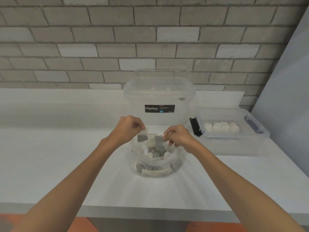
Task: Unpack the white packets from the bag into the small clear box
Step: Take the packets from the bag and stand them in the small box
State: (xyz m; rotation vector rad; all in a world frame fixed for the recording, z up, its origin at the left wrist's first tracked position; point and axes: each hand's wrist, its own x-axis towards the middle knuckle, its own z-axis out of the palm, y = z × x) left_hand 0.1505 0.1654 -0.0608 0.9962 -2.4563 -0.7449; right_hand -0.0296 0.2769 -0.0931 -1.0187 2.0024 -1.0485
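A clear plastic bag point(155, 166) stands open on the white counter, with several white packets inside. My left hand point(128, 127) pinches one packet point(142, 135) by its top edge just above the bag's left rim. My right hand point(179, 136) pinches another packet point(158, 141) over the bag's mouth. The small clear box point(234, 136) sits to the right, lid off, with a row of white packets point(221, 127) lined up inside.
A large clear Megabox tub point(159, 101) with its lid on stands behind the bag against the brick wall. The counter's front edge point(150, 210) runs below my forearms. A pale panel point(287, 91) rises at the far right.
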